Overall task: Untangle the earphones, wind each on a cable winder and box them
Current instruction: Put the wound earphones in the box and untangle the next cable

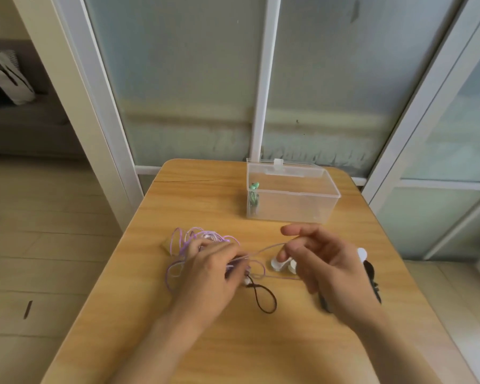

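Left hand (214, 266) gripping purple earphone tangle (194, 242); right hand (319, 261) maybe pinching its strand (269, 247), stretched sideways between both, near the clear box (291, 200).

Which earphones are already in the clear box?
The green earphones, at the left end of the clear box. The purple earphones lie tangled on the table under the left hand.

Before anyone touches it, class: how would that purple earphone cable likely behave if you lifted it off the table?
The purple earphone cable lies in loose tangled loops, so it is probably floppy and would sag and trail. It looks thin, so likely very light. One strand runs between the left hand and right hand, so loops may snag rather than slide free.
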